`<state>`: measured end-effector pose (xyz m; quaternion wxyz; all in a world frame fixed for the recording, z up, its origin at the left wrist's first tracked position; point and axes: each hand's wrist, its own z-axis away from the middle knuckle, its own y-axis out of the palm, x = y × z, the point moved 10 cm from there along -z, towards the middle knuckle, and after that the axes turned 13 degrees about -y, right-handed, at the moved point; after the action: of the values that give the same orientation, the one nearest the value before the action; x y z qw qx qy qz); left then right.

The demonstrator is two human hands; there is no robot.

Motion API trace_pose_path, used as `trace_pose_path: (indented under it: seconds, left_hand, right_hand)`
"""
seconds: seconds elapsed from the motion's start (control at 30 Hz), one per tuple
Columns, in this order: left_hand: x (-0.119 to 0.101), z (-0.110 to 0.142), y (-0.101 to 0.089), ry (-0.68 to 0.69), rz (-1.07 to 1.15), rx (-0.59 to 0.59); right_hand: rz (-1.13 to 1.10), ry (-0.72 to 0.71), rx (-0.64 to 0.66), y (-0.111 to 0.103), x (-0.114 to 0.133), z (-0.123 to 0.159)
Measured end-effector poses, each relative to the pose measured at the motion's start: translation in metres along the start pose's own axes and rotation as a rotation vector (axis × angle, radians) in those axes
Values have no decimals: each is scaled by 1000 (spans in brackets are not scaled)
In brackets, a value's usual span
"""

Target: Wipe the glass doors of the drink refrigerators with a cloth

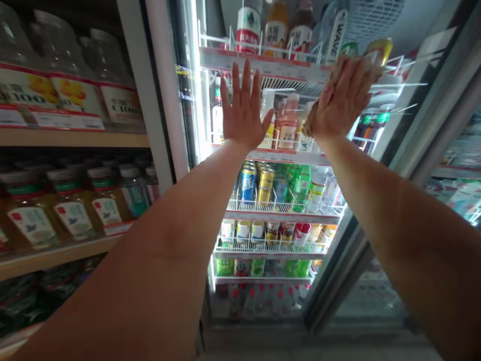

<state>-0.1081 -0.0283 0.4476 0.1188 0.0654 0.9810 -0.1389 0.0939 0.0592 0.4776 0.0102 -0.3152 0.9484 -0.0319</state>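
Cloth [310, 121], brownish and crumpled, lies beneath our right hand [343, 95] at the front of a lit drinks fridge [259, 331], level with the upper shelves. That hand holds it under a flat palm, fingers laid across it. Our left hand [242, 115] is raised beside it, five fingers spread wide; whether its palm touches anything, we cannot tell. Five wire shelves [281, 217] of drinks face us above a bottom row of red-capped bottles [250, 303]. Four upright bottles [277, 37] line the front of the top shelf, one of them filled with orange drink. Pinkish-orange drink fills a bottle [287, 129] between our hands. Lower down, we count one blue can [248, 184] and one gold can [266, 185] at the front, side by side. To our left, three amber-filled bottles [73, 213] show whole, below three large bottles [56, 60].
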Motion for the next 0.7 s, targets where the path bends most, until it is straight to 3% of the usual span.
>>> trace_pose_path:
  seconds: [0.03,0.07,0.1,0.17,0.23,0.3,0.37,0.47,0.53,0.57,0.6,0.7]
  left_hand:
    - [-1,1,-1,3,-16,-2]
    - [-1,2,-3,4,-44,-9]
    - [-3,2,-4,7,-80,-15]
    - [-7,3,-4,27,-143,-22]
    - [-7,2,-2,13,-181,-20]
    - [-5,1,-1,-17,-180,-28]
    - [-7,1,-2,-14,-153,-21]
    - [-14,6,-2,55,-142,37]
    - [-19,8,-4,112,-154,42]
    - [-19,9,-4,136,-165,29]
    - [-20,9,-4,159,-179,17]
    - [-17,8,0,200,-232,12]
  right_hand:
    - [50,97,-12,-2,0,2]
    - [101,101,-3,-4,7,2]
    - [142,13,19,-5,17,1]
    - [168,-330,96,-6,43,2]
    - [133,-655,217,-5,52,16]
    - [101,-760,286,-8,41,23]
    - [117,-600,205,-16,20,12]
    - [201,-66,-10,-25,-12,-5]
    - [234,156,-61,-20,-7,-2]
    - [229,137,-69,-16,7,-1]
    - [202,19,-55,-11,27,-2]
    - [57,-528,86,2,83,11]
